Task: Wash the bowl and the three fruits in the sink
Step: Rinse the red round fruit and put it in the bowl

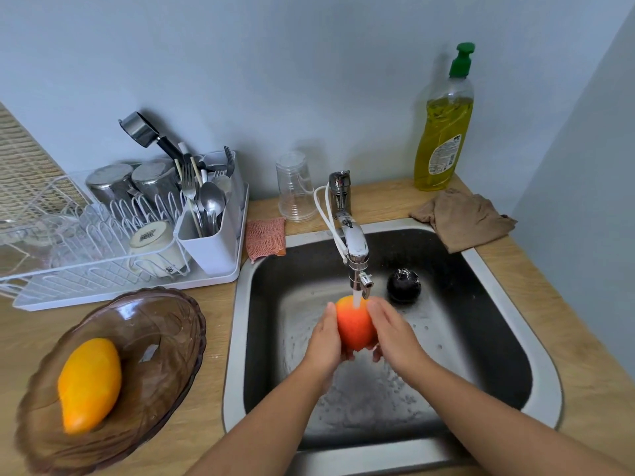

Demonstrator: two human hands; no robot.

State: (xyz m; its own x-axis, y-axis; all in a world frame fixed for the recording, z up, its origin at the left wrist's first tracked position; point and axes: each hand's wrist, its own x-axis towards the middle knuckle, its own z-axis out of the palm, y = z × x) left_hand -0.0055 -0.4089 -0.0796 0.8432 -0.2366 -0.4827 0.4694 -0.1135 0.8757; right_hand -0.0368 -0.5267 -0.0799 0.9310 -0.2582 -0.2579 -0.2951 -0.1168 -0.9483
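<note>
Under running faucet, both hands' grip on orange-red fruit, over sink

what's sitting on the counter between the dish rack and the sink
In the head view, a pink scrubbing pad lies between the dish rack and the sink, its corner overhanging the sink's rim.

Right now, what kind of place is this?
Most likely a small home kitchen: a steel sink with the tap running, a dish rack of cups and cutlery, and a soap bottle on a wooden counter.
</note>
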